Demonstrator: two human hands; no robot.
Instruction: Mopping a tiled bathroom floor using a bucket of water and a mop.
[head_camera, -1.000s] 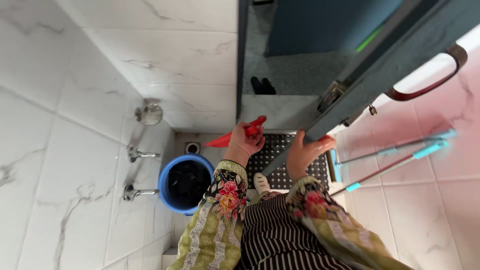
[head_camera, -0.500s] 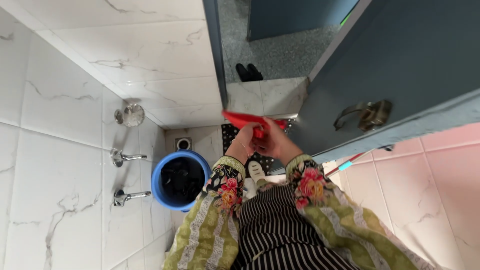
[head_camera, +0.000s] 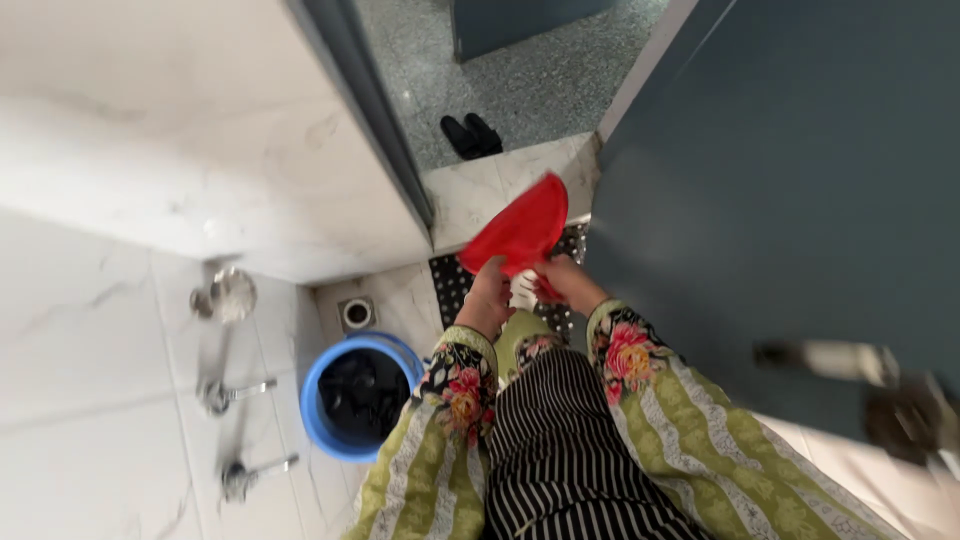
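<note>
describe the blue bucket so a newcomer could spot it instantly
Start at the white marble-tiled wall on the left, where two chrome taps stick out. On the floor just right of the taps stands the blue bucket, round, with dark contents inside, below the small square floor drain. It is the only blue round container; the thing in the hands is red.

The person wore a green tunic with pale lace stripes along both sleeves. Each cuff (head_camera: 462, 385) carried pink and red flowers on a dark band. Between the sleeves hung a black cloth (head_camera: 560, 450) with thin white stripes, just below the cuffs.
</note>
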